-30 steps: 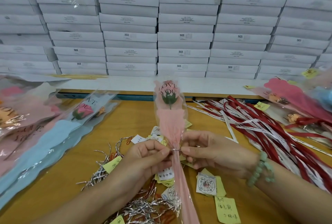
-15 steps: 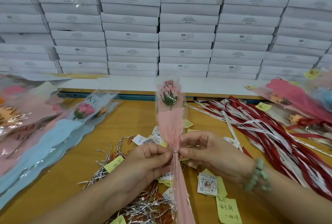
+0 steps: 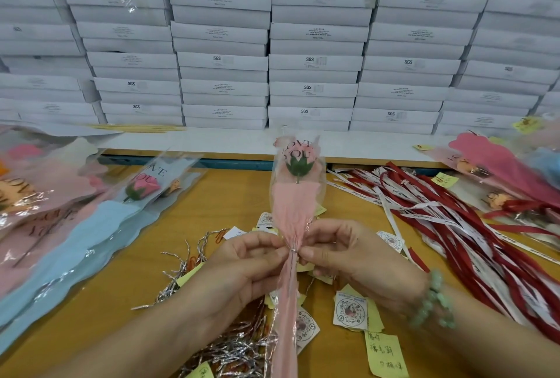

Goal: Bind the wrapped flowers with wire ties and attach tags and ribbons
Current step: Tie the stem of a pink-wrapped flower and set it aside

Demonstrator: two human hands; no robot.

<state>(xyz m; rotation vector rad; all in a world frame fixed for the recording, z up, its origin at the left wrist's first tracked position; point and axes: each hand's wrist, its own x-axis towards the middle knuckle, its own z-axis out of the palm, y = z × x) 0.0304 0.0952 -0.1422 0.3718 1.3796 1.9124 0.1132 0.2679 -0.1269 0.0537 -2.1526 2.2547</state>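
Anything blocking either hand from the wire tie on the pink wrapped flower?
Nothing visible does. The left hand and right hand both pinch at the wire tie, which is cinched around the narrow neck of the pink wrapped flower. Their fingertips are right against it from either side.

Single view, from a wide-angle camera worn on the person's head. It looks forward and down from the near edge of the table (image 3: 218,202). The left hand (image 3: 245,268) and right hand (image 3: 360,259) lie close to the lens at lower centre, forearms entering from the two bottom corners. The wrapped flower (image 3: 295,214) pinched between them stands on the vertical midline. The table recedes from the viewer to a wall of stacked white boxes (image 3: 315,62), faced squarely and filling the upper half. Wide-angle distortion bows the box rows toward the left and right edges.
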